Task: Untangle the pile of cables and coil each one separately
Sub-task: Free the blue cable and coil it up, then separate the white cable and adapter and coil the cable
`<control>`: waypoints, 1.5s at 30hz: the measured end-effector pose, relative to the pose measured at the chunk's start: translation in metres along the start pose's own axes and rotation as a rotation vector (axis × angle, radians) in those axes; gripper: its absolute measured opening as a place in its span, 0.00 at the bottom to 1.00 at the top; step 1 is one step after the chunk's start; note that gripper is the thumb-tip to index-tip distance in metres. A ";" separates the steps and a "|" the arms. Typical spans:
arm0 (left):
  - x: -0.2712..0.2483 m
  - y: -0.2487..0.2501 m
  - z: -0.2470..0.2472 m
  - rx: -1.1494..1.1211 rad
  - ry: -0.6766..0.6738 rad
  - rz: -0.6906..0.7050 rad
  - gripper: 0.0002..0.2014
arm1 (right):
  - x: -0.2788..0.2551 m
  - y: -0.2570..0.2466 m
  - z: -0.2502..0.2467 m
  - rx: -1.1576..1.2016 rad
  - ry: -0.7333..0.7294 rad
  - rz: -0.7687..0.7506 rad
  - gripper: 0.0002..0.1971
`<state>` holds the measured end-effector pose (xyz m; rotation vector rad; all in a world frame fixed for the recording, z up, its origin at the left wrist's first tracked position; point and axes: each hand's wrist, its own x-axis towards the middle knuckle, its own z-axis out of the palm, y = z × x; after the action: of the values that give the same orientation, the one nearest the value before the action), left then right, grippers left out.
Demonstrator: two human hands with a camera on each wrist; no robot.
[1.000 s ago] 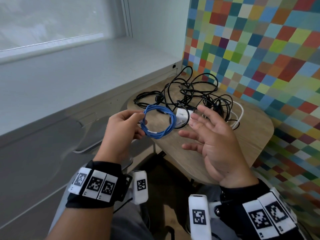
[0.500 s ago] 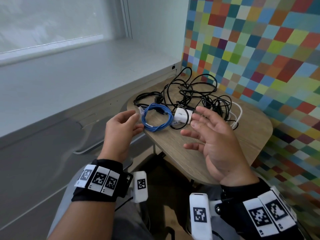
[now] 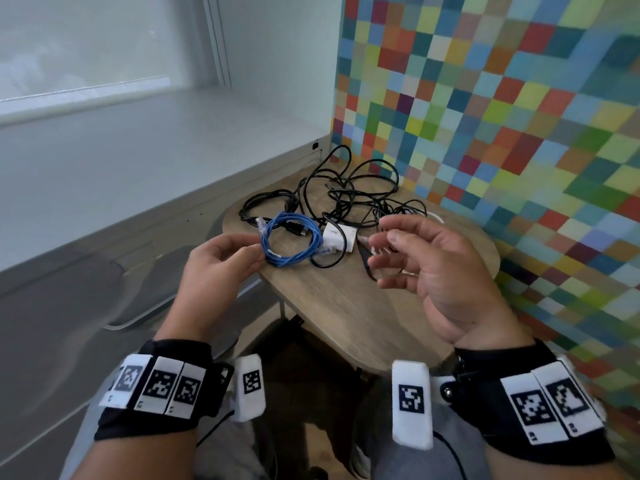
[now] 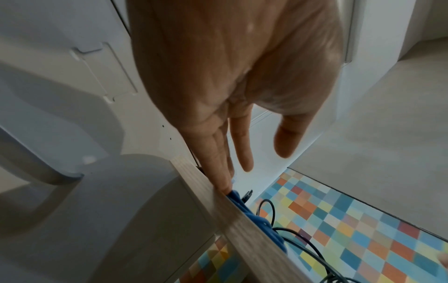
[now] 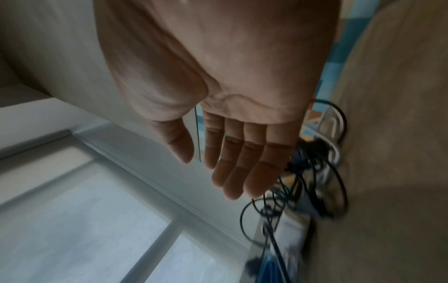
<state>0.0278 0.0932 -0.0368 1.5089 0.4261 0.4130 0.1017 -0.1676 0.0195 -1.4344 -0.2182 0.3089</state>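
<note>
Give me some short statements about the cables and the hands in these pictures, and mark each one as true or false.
1. The blue cable is coiled into a loop on the wooden table. True.
2. The right hand grips a black cable. False: its fingers are spread and hold nothing.
3. The black cables lie neatly coiled. False: they are one tangled pile.
4. The left hand is at the blue coil's near edge. True.
5. A white adapter lies beside the blue coil. True.

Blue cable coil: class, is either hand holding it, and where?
Neither holds it. The blue cable coil lies on the table; left hand fingertips touch its near edge; right hand open, empty.
</note>
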 end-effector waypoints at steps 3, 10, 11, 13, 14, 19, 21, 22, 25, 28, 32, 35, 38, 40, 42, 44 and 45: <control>-0.001 0.002 -0.002 0.123 -0.084 0.056 0.09 | 0.007 -0.016 -0.023 -0.120 0.070 -0.055 0.07; -0.008 0.010 0.022 0.363 -0.025 0.100 0.12 | 0.022 -0.033 -0.059 -0.770 0.189 -0.225 0.04; -0.011 0.012 0.027 0.404 -0.025 0.125 0.11 | 0.024 -0.033 -0.060 -0.830 0.160 -0.209 0.03; -0.016 0.014 0.037 0.471 -0.041 0.178 0.11 | 0.027 -0.032 -0.060 -0.923 0.106 -0.156 0.04; -0.019 0.015 0.042 0.491 -0.054 0.195 0.11 | 0.029 -0.032 -0.060 -0.960 0.090 -0.134 0.05; -0.036 0.015 0.067 0.534 -0.107 0.261 0.12 | 0.030 -0.031 -0.059 -1.162 0.104 -0.103 0.11; -0.042 0.015 0.076 0.546 -0.158 0.303 0.13 | 0.031 -0.033 -0.061 -1.203 0.102 -0.082 0.17; -0.045 0.014 0.080 0.542 -0.197 0.326 0.13 | 0.033 -0.032 -0.064 -1.208 0.091 -0.063 0.20; -0.050 0.005 0.089 0.495 -0.319 0.366 0.14 | 0.037 -0.028 -0.073 -1.215 0.038 0.009 0.27; -0.049 -0.005 0.096 0.637 -0.382 0.402 0.15 | 0.043 -0.022 -0.082 -1.216 -0.010 0.060 0.30; -0.051 -0.012 0.105 1.020 -0.436 0.440 0.22 | 0.050 -0.017 -0.086 -1.214 -0.038 0.063 0.21; -0.053 -0.013 0.111 1.103 -0.422 0.427 0.23 | 0.051 -0.019 -0.086 -1.137 -0.036 -0.028 0.05; -0.053 -0.013 0.112 1.124 -0.396 0.423 0.23 | 0.051 -0.026 -0.086 -0.975 0.000 -0.152 0.03; -0.053 -0.013 0.112 1.132 -0.396 0.421 0.22 | 0.051 -0.034 -0.085 -0.843 0.035 -0.215 0.06; -0.053 -0.012 0.113 1.140 -0.405 0.417 0.22 | 0.053 -0.043 -0.084 -0.783 0.049 -0.272 0.08; -0.053 -0.012 0.112 1.145 -0.413 0.410 0.22 | 0.053 -0.051 -0.084 -0.805 0.058 -0.355 0.11; -0.053 -0.011 0.112 1.147 -0.415 0.407 0.22 | 0.052 -0.056 -0.083 -0.822 0.068 -0.403 0.12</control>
<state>0.0393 -0.0306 -0.0455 2.7510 -0.0281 0.1294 0.1825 -0.2337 0.0620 -2.1522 -0.6180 -0.1948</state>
